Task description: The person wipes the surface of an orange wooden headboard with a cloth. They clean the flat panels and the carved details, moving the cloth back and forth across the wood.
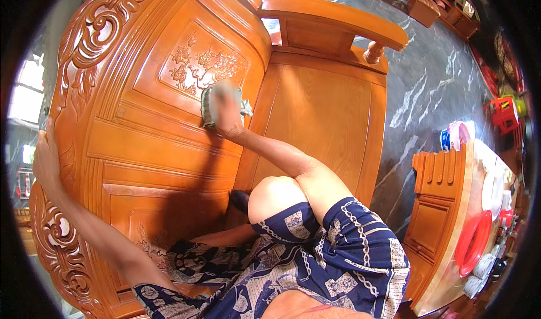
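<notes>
My right hand (226, 108) presses a greyish-green cloth (208, 110) flat against the backrest panel of a carved wooden bench (165, 150), just below a carved relief of blossoms and branches (207, 67). Part of that hand looks blurred. At the far left, my left hand (45, 158) rests on the outer edge of the scrolled top rail (78, 108), its fingers along the wood. One of my knees is on or over the wooden seat (317, 120).
Beyond the seat is the bench's armrest (334, 17). At the right stands a wooden cabinet-table (435, 217) bearing a red plastic tray (473, 243), a white dish and several cups. A red plastic stool (505, 114) stands farther back on the dark marbled floor (422, 82).
</notes>
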`<state>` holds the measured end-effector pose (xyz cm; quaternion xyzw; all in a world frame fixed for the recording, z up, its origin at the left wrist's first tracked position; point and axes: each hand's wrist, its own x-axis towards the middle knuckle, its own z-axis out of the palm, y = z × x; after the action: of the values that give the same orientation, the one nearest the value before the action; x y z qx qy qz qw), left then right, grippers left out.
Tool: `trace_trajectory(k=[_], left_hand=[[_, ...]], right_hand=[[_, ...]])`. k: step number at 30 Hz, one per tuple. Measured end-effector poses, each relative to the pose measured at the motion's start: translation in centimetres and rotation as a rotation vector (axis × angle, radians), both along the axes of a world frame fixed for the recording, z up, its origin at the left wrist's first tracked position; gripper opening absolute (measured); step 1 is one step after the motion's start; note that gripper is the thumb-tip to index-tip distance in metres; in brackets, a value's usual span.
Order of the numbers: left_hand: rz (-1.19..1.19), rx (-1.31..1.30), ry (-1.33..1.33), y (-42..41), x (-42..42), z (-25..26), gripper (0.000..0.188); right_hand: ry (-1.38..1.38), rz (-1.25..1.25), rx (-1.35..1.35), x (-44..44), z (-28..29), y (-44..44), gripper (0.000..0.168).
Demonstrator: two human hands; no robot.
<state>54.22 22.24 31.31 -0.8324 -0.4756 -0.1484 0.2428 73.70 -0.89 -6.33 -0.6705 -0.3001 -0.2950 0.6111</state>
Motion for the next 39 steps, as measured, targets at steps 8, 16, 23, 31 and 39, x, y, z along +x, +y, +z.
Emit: trace_trajectory(k=[8, 16, 23, 31, 39], left_hand=[[-0.05, 0.066, 0.035, 0.6, -0.6, 0.4, 0.076], [-0.11, 0.15, 0.033, -1.9, 0.8, -0.2, 0.071], [-0.108, 0.228, 0.057, -2.2, 1.2, -0.5, 0.07], [-0.061, 0.131, -0.013, -2.6, 1.4, -0.7, 0.074], [-0.044, 0.155, -0.054, -1.5, 0.8, -0.9, 0.074]], right_hand=[[0.149, -0.001, 0.024, -0.9, 2.1, 2.0, 0.019], [0.172, 0.112, -0.321, 0.7, 5.3, 5.5, 0.031], [0.096, 0.194, -0.239, 2.3, 10.5, 7.5, 0.025], [0.048, 0.258, -0.054, 2.5, 14.8, 9.2, 0.024], [-0.027, 0.324, -0.237, 2.5, 8.1, 5.8, 0.026]])
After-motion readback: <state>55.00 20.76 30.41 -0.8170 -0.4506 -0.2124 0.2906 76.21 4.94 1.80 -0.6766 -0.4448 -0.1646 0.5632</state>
